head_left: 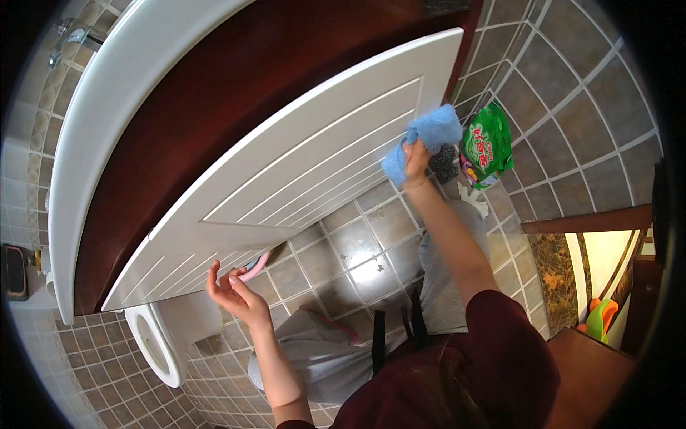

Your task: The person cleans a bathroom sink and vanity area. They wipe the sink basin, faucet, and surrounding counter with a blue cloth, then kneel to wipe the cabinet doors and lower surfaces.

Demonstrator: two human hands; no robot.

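My right hand (416, 161) is closed round a light blue cloth (437, 127). The cloth lies against the right end of a white grooved cabinet door (314, 150). Lower left, my left hand (241, 297) is raised before the cabinet front with its fingers apart and nothing in it. Just beyond those fingers shows a curved pink thing (256, 269), whose kind I cannot make out. Close to the cloth stand a green plastic packet (489, 146) and a dark speckled bundle (444, 163). Beside my knee is a white, glove-like thing (473, 199).
Above the door runs a dark red-brown cabinet body (171, 143) under a white washbasin edge (78, 164). A toilet (151, 344) stands at the left, a tap (75, 37) at the upper left. Tiled walls (564, 143) rise at the right, beside a doorway with an orange and green object (602, 319).
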